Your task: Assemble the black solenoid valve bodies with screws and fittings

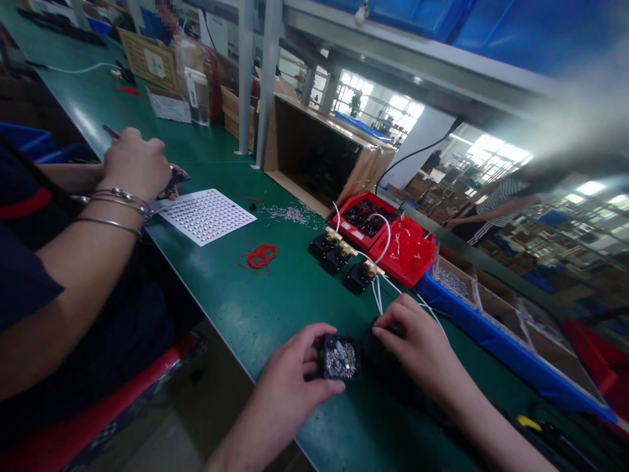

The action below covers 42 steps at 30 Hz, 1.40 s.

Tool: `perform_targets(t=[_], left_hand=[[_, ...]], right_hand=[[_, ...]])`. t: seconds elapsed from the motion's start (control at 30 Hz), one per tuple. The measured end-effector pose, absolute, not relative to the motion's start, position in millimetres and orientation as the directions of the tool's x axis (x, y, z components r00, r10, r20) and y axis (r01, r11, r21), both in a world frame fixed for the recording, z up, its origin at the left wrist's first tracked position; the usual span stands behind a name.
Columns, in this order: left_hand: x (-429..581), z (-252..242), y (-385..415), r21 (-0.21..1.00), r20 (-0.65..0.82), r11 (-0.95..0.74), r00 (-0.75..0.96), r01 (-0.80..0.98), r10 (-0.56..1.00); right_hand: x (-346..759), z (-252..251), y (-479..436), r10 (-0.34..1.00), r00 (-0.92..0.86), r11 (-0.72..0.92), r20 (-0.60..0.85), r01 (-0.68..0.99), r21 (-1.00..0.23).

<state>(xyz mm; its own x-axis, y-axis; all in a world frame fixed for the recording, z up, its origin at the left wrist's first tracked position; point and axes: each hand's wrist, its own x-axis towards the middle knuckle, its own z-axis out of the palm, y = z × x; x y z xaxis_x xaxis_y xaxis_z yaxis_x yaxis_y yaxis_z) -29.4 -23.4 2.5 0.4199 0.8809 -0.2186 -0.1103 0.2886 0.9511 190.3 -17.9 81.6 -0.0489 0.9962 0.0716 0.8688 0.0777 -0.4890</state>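
Observation:
My left hand point(299, 380) grips a small black square box point(341, 358) filled with small silver screws, near the front edge of the green table point(230, 295). Just right of it, my right hand point(410, 337) has thumb and fingertips pinched together over a dark object point(381, 357); whatever may be between the fingertips is too small to make out. Beyond my hands stand black units with brass fittings point(346, 250) and white tubes point(384, 226).
Red bins point(403, 252) and a blue-edged tray point(472, 331) line the right. A red wire coil point(262, 256), a white perforated sheet point(206, 216) and scattered pins point(292, 214) lie farther back. A co-worker's hand point(135, 164) is at left. An open cardboard box point(366, 174) stands behind.

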Motion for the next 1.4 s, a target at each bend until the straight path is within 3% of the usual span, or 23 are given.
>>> perform_targets(t=[0.13, 0.23, 0.37, 0.53, 0.67, 0.87, 1.2, 1.4], left_hand=[[-42.4, 3.6, -1.2, 0.976, -0.034, -0.053, 0.385, 0.212, 0.922], [-49.2, -1.2, 11.3, 0.851, 0.074, -0.253, 0.371, 0.460, 0.926], [-45.6, -3.4, 11.5, 0.678, 0.141, -0.334, 0.330, 0.655, 0.933], [-10.0, 14.5, -6.8, 0.717, 0.297, -0.458, 0.364, 0.526, 0.883], [23.9, 24.2, -17.9, 0.797, 0.225, -0.393, 0.378, 0.459, 0.898], [37.8, 21.4, -23.7, 0.778, 0.266, -0.390, 0.304, 0.492, 0.915], [38.8, 15.3, -24.3, 0.778, 0.312, -0.412, 0.276, 0.475, 0.909], [38.6, 18.1, -23.1, 0.793, 0.294, -0.397, 0.279, 0.463, 0.914]], right_hand=[[189.3, 81.9, -16.7, 1.000, 0.018, -0.014, 0.004, 0.866, -0.500], [188.8, 82.2, -16.5, 0.997, 0.068, -0.072, -0.027, 0.858, -0.508], [189.1, 81.5, -16.6, 0.996, 0.087, -0.083, -0.016, 0.867, -0.492], [190.6, 77.8, -15.3, 0.995, 0.104, -0.086, 0.008, 0.862, -0.500], [193.0, 72.9, -17.0, 0.995, 0.053, -0.005, 0.088, 0.879, -0.476], [192.1, 69.5, -27.8, 0.969, -0.111, 0.189, 0.221, 0.911, -0.367], [193.0, 68.0, -19.6, 0.992, -0.010, 0.063, 0.129, 0.908, -0.415], [195.9, 70.3, -11.1, 0.997, 0.069, -0.072, -0.022, 0.884, -0.463]])
